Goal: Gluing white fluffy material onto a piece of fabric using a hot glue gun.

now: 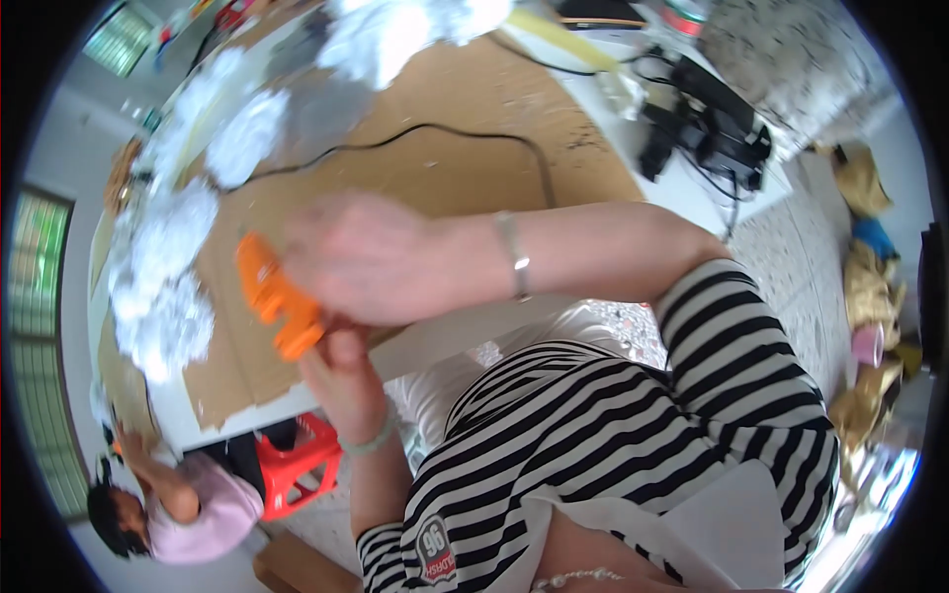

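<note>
Where my right hand (361,252) nears my left hand (348,383), one notched orange tool (263,284) shows; which fingers grasp it, I cannot tell.

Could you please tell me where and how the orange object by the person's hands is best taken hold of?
Probably at the middle of the orange object, from the left: that side faces the cardboard, while the right hand crowds its right and the left hand its lower end. Its long body slants up to the left, so close across it.
</note>
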### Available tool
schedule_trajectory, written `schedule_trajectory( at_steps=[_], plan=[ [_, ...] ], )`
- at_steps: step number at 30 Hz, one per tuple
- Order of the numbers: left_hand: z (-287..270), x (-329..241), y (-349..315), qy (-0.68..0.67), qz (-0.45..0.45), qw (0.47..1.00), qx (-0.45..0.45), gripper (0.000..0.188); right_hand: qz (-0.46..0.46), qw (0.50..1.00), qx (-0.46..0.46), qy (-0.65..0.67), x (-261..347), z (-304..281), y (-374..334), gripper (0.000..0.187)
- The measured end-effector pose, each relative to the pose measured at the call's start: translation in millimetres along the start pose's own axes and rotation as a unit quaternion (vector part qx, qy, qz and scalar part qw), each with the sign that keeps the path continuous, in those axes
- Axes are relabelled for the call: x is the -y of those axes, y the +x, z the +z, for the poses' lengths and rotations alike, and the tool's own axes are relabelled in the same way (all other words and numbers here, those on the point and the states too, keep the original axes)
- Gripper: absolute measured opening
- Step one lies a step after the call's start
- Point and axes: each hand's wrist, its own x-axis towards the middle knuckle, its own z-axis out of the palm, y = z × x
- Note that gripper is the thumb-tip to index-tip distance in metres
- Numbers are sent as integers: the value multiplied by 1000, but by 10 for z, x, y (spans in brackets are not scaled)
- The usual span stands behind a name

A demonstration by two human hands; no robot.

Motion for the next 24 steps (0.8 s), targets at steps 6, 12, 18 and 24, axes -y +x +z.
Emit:
schedule_trajectory(
  at_steps=[6, 12, 18, 24],
  plan=[
    [-8, 28, 98, -67, 18, 995, -77, 41, -47, 997, 11, 63, 86, -246, -164, 29],
    [-360, 76, 119, -77, 0, 991, -109, 48, 118, 984, -12, -132, -763, -1399, -701, 26],
    [-433, 177, 94, -99, -8, 982, -161, 46, 417, 778, 251, -397, -1523, -1980, -1479, 33],
    [-346, 127, 48, -94, 5, 981, -169, 46, 360, 834, 181, -376, -1646, -1867, -1618, 27]
  ],
)
